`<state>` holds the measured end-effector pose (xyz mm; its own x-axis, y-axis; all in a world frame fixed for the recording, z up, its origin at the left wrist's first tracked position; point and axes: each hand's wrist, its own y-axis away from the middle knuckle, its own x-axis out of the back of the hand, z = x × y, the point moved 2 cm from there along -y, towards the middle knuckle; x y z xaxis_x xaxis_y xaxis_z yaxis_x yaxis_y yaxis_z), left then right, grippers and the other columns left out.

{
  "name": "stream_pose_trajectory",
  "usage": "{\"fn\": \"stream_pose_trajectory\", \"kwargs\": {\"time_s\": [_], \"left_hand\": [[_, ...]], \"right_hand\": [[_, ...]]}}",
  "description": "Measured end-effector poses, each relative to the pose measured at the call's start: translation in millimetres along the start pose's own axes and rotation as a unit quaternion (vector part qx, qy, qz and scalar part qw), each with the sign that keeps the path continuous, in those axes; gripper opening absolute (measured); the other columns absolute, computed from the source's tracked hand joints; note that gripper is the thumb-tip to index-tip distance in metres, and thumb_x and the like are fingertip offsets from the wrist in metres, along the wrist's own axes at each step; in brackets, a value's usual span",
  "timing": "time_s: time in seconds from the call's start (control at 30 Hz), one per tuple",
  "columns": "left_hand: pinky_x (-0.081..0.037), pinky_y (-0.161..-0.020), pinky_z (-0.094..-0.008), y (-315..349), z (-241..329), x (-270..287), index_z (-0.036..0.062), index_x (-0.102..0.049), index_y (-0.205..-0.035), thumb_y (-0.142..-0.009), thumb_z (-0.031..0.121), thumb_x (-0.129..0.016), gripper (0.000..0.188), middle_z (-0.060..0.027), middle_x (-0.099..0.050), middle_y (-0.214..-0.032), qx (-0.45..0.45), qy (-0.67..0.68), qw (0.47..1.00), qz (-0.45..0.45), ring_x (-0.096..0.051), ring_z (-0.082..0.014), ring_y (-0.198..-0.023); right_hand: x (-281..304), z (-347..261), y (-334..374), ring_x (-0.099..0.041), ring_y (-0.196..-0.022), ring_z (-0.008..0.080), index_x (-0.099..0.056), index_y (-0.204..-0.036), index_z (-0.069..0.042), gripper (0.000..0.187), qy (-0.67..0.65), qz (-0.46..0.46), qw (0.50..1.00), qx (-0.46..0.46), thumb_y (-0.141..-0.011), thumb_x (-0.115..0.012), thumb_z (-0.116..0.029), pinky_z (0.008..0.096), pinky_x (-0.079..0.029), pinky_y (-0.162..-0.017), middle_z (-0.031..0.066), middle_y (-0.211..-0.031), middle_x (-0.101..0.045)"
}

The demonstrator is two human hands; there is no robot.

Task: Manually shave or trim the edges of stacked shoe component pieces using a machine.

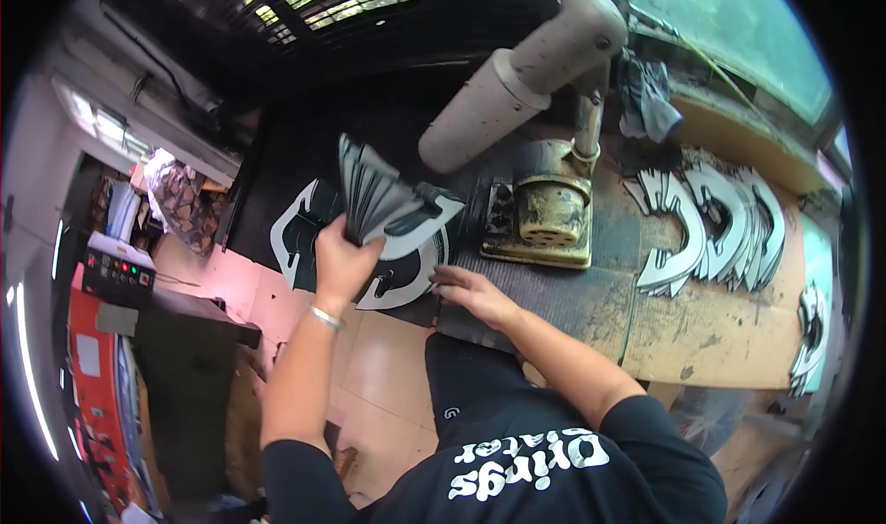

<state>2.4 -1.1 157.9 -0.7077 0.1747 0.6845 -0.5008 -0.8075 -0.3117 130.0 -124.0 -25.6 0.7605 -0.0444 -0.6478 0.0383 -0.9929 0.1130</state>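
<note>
One black shirt point(637, 469) sits closest, nearer than the cream machine point(552, 206). Left of that machine, the left hand point(348, 255) pinches one fanned stack point(369, 196) between thumb and fingers; the right hand point(472, 295) has its fingers loosely parted beside one white curved piece point(403, 293), contact unclear. Three piles point(729, 238) lie right of the machine on the table point(711, 349), a fourth pile point(818, 326) farther right.

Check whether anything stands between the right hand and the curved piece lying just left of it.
Nothing visible does. The right hand is right beside the curved piece; whether they touch is unclear. The fanned bundle in the left hand is not between them.
</note>
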Motion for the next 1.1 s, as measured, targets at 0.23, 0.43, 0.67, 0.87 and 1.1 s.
{"fn": "stream_pose_trajectory", "kwargs": {"time_s": [0.23, 0.43, 0.67, 0.87, 1.1], "left_hand": [[-0.053, -0.077, -0.0386, -85.7, 33.0, 5.9, -0.0029, -0.069, -0.086, -0.061, 0.020, -0.069, 0.034, -0.0218, -0.069, -0.080, 0.097, -0.167, 0.980, -0.054, -0.068, -0.0361, -0.083], [-0.053, -0.081, -0.0336, -103.5, 67.9, 11.3, -0.0010, -0.070, -0.088, -0.060, 0.020, -0.070, 0.034, -0.0175, -0.070, -0.084, 0.128, -0.177, 0.972, -0.081, -0.070, -0.0290, -0.084], [-0.053, -0.079, -0.0322, -104.2, 111.2, 14.3, -0.0009, -0.069, -0.088, -0.059, 0.021, -0.072, 0.037, -0.0165, -0.071, -0.084, 0.117, -0.209, 0.966, -0.099, -0.070, -0.0273, -0.083], [-0.053, -0.078, -0.0322, -103.0, 126.4, 19.3, -0.0006, -0.069, -0.087, -0.059, 0.022, -0.073, 0.037, -0.0155, -0.071, -0.084, 0.090, -0.223, 0.965, -0.106, -0.070, -0.0266, -0.082], [-0.054, -0.077, -0.0330, -92.7, 132.5, 12.8, -0.0012, -0.068, -0.086, -0.059, 0.022, -0.073, 0.036, -0.0163, -0.071, -0.082, 0.066, -0.213, 0.967, -0.125, -0.070, -0.0275, -0.082]], "right_hand": [[65.4, 47.5, 65.6, -0.066, -0.093, 0.0185, -0.058, -0.118, 0.007, 0.030, 0.368, 0.083, 0.925, 0.035, -0.092, -0.053, -0.006, 0.0300, -0.052, -0.084, 0.0158, -0.101, -0.069], [61.4, 28.9, 82.1, -0.066, -0.090, 0.0169, -0.058, -0.118, 0.006, 0.029, 0.345, 0.072, 0.935, 0.045, -0.093, -0.049, -0.004, 0.0284, -0.053, -0.082, 0.0135, -0.099, -0.068], [67.4, 39.5, 85.8, -0.067, -0.086, 0.0155, -0.060, -0.114, 0.005, 0.025, 0.354, 0.073, 0.930, 0.063, -0.093, -0.050, -0.003, 0.0281, -0.054, -0.079, 0.0120, -0.095, -0.069], [64.7, 37.7, 87.6, -0.069, -0.082, 0.0195, -0.062, -0.112, 0.004, 0.027, 0.395, 0.077, 0.911, 0.089, -0.090, -0.050, -0.003, 0.0304, -0.055, -0.076, 0.0141, -0.093, -0.070], [66.9, 42.0, 86.1, -0.070, -0.081, 0.0199, -0.063, -0.111, 0.003, 0.026, 0.391, 0.077, 0.912, 0.097, -0.089, -0.051, -0.003, 0.0303, -0.055, -0.075, 0.0141, -0.093, -0.070]]}}
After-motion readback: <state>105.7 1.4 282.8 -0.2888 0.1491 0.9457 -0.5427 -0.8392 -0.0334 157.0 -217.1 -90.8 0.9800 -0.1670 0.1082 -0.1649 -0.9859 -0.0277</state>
